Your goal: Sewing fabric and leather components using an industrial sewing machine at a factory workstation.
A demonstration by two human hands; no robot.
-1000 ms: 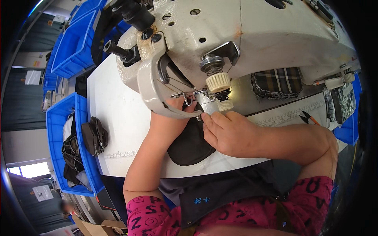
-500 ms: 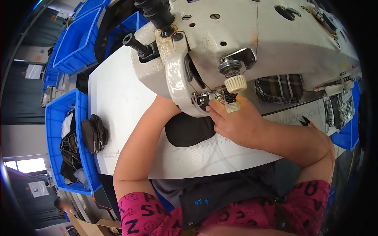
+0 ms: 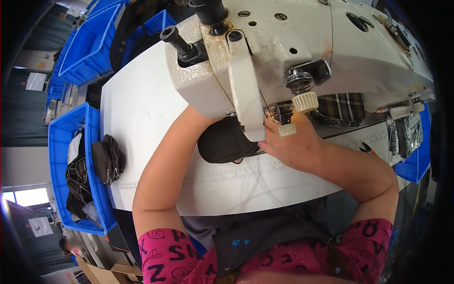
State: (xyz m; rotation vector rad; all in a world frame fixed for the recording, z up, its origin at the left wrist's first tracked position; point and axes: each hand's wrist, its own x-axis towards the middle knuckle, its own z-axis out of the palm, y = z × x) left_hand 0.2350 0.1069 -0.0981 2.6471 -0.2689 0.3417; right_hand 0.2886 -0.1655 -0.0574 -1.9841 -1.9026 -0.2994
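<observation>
At a white worktable, the right hand bends its fingers against a rounded, matt dark cloth piece lying partly beneath the sewing machine, though whether it pinches is unclear; the left hand is hidden behind the machine head. The step seems to be guiding cloth at the needle, the next move calling for steady control of the curved edge. Outward sit glossy cream metal, frayed plaid fabric and a blue plastic bin.

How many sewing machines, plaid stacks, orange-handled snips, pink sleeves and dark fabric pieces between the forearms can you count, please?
Sewing machine: 1
Plaid stack: 1
Orange-handled snips: 1
Pink sleeves: 2
Dark fabric piece: 1
Total: 6
</observation>
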